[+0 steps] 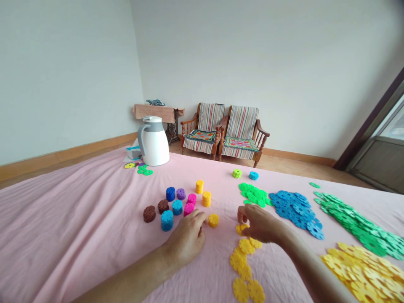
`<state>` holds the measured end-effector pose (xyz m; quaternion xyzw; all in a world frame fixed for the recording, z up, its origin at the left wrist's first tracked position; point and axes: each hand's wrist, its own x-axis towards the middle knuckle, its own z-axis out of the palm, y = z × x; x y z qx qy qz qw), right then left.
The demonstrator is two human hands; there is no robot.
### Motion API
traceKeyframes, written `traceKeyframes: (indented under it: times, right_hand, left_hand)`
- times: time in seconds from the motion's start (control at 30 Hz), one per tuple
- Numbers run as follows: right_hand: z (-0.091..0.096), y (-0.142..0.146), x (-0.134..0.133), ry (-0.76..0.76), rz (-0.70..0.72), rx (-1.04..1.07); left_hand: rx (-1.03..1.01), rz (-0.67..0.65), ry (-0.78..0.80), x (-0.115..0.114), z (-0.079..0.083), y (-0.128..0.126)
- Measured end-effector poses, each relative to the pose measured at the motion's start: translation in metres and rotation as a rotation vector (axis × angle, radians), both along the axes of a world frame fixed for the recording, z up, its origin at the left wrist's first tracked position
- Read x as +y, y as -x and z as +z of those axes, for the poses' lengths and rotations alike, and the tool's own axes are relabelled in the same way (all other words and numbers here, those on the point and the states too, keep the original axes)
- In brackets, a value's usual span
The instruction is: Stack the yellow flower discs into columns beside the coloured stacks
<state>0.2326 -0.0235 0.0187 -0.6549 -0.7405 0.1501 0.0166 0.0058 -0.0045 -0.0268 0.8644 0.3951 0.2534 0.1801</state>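
Observation:
My left hand is closed, its fingers curled, beside a short stack of yellow notched discs. The fingertips are at or almost against the stack's left side; anything inside the hand is hidden. My right hand reaches in over loose yellow discs, thumb and fingers apart, with no disc visible between them. More loose yellow discs trail toward me. Behind my left hand stand pink stacks, light-blue stacks, brown stacks, a dark-blue stack, a purple stack and taller yellow stacks.
To the right lie heaps of green discs, blue discs, darker green discs and yellow discs. A white jug stands at the back left of the pink cloth. Two wooden chairs are beyond.

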Motion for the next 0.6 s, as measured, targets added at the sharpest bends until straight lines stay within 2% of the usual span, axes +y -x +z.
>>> traceKeyframes:
  times: [0.37,0.5,0.6]
  right_hand:
    - [-0.008,-0.020,0.009,0.013,0.004,0.086]
    - [-0.008,-0.008,0.012,-0.013,-0.021,0.386]
    - [-0.014,0.014,0.014,-0.044,-0.120,0.676]
  left_hand:
    - [0.008,-0.004,0.007,0.001,-0.004,0.001]
    - [0.008,-0.003,0.018,0.000,-0.002,0.001]
    - [0.020,-0.001,0.024,-0.001,0.001,0.001]
